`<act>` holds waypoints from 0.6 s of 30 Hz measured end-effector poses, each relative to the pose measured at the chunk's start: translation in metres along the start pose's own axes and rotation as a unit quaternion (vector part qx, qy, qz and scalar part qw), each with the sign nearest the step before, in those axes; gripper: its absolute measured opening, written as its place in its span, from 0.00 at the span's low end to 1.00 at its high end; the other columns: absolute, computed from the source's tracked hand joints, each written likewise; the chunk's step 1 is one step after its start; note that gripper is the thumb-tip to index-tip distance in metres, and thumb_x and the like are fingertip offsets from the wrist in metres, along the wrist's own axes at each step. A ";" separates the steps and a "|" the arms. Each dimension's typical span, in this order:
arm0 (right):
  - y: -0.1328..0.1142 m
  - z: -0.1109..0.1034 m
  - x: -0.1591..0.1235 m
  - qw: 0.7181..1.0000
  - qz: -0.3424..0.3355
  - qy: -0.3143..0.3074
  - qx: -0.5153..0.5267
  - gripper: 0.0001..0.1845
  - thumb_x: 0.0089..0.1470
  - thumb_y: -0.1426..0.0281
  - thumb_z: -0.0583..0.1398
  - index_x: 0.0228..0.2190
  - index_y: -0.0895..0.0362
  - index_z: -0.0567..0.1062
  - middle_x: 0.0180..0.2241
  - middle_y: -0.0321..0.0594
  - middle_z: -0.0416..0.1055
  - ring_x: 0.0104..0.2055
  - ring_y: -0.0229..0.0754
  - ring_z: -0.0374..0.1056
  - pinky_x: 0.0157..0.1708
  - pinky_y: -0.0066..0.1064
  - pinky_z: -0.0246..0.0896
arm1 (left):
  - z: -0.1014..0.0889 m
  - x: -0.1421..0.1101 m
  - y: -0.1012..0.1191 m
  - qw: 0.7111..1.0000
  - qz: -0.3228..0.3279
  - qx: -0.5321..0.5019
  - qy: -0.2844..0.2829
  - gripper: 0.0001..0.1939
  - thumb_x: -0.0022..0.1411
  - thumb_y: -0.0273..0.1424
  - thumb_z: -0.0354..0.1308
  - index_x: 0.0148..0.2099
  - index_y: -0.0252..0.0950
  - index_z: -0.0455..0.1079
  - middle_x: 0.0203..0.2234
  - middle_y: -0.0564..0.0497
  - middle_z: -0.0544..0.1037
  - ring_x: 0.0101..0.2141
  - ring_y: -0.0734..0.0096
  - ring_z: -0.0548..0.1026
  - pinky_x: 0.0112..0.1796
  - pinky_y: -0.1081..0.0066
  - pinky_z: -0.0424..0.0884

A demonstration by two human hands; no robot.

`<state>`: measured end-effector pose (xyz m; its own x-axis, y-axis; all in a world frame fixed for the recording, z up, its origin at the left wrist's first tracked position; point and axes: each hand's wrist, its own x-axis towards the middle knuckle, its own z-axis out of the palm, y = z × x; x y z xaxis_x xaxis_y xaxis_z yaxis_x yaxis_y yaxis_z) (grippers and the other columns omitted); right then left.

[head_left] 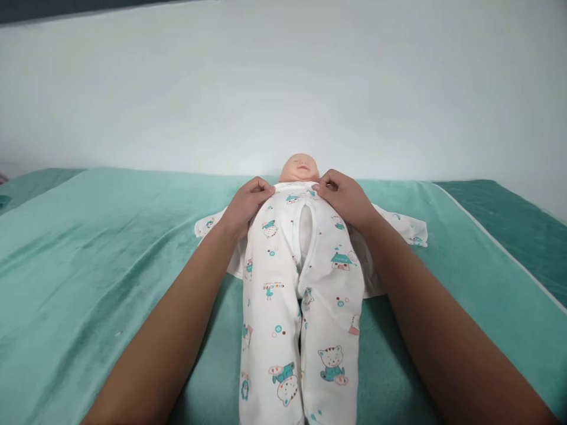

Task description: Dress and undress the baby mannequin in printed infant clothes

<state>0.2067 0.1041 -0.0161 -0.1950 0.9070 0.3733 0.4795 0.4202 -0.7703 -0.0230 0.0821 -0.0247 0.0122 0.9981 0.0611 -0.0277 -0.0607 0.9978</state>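
Observation:
A pair of white baby pants (270, 313) printed with teal cats and houses lies lengthwise over a baby doll, its legs toward me and an oval split at the crotch. My left hand (251, 203) pinches the left corner of the waistband, and my right hand (348, 199) pinches the right corner. Just beyond the waistband shows the doll's head (300, 167), face up. Under the pants, a matching white baby shirt (405, 227) spreads its sleeves out to both sides. The doll's body and legs are hidden by the pants.
A light teal blanket (110, 265) with soft wrinkles covers the surface under the doll. Darker teal cloth (500, 230) lies at the right, beyond a pale edge seam. A plain white wall (283, 82) rises behind the doll's head.

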 end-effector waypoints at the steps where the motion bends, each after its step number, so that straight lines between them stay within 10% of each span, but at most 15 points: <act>1: 0.000 0.002 0.001 1.000 0.004 0.012 -0.009 0.11 0.56 0.63 0.61 0.26 0.53 0.67 0.27 0.32 0.65 0.32 0.40 0.59 0.37 0.34 0.54 | 0.002 0.000 0.000 1.000 -0.003 0.005 0.017 0.10 0.60 0.32 0.63 0.30 0.37 0.65 0.22 0.57 0.64 0.23 0.78 0.60 0.27 0.74 0.54; 11: -0.003 0.004 0.000 0.995 0.082 0.005 0.050 0.07 0.52 0.65 0.62 0.27 0.56 0.73 0.30 0.35 0.73 0.32 0.39 0.63 0.36 0.34 0.58 | 0.006 0.002 -0.007 0.997 -0.021 0.049 0.058 0.08 0.57 0.35 0.62 0.34 0.36 0.71 0.32 0.52 0.77 0.34 0.70 0.72 0.36 0.70 0.67; 18: 0.004 -0.023 -0.004 0.982 0.117 -0.113 0.094 0.11 0.50 0.62 0.65 0.32 0.56 0.78 0.38 0.40 0.77 0.39 0.44 0.69 0.38 0.34 0.61 | -0.003 0.000 0.002 0.997 -0.060 0.018 -0.039 0.08 0.55 0.31 0.58 0.36 0.35 0.76 0.35 0.50 0.81 0.41 0.63 0.76 0.41 0.67 0.72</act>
<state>0.2290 0.1017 -0.0092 -0.2928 0.9538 0.0678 0.3721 0.1790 -0.9108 -0.0257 0.0821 -0.0227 0.0917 0.9940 -0.0591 0.0150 0.0580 0.9982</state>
